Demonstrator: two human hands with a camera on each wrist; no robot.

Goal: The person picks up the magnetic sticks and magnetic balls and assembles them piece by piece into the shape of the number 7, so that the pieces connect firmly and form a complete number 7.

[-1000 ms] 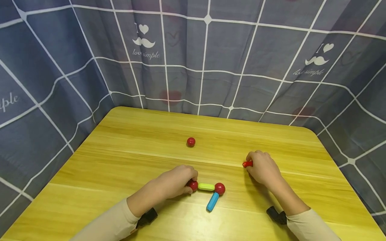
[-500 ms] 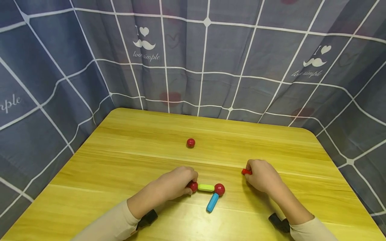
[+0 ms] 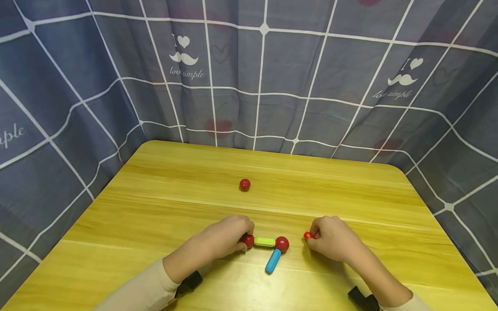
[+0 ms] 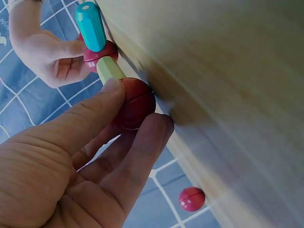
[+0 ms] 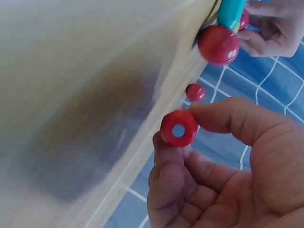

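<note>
A: What has each hand got hold of?

B: The left hand [image 3: 227,236] pinches a glossy red ball [image 3: 247,241], its fingers [image 4: 147,142] closed to the ball's width; the right hand [image 3: 334,239] pinches a short red faceted stick [image 3: 308,236] between thumb and curled fingers, a pale round disc showing in its end.

A: And the other pieces?

B: A ribbed yellow-green stick [image 3: 265,242] runs right from the held ball to a second glossy red ball [image 3: 282,244]; a blue faceted stick [image 3: 273,261] touches that one and points near and slightly left; a third, loose red ball [image 3: 244,185] sits farther off on the wood-grain worktop [image 3: 175,172].

A: What could go wrong?

B: The red stick is near the second ball but apart from it; a hasty or crooked approach could, I think, knock the blue stick askew or roll the ball, since only the left hand steadies the chain, and from its far end; a bump could also send the loose ball rolling.

A: Any trouble with edges?

B: Little, I'd judge; the far edge, before a grey-blue checked curtain [image 3: 233,108], lies well beyond the loose ball; bare wood stretches left and right; the near edge is out of view, so I can't tell the room there.
</note>
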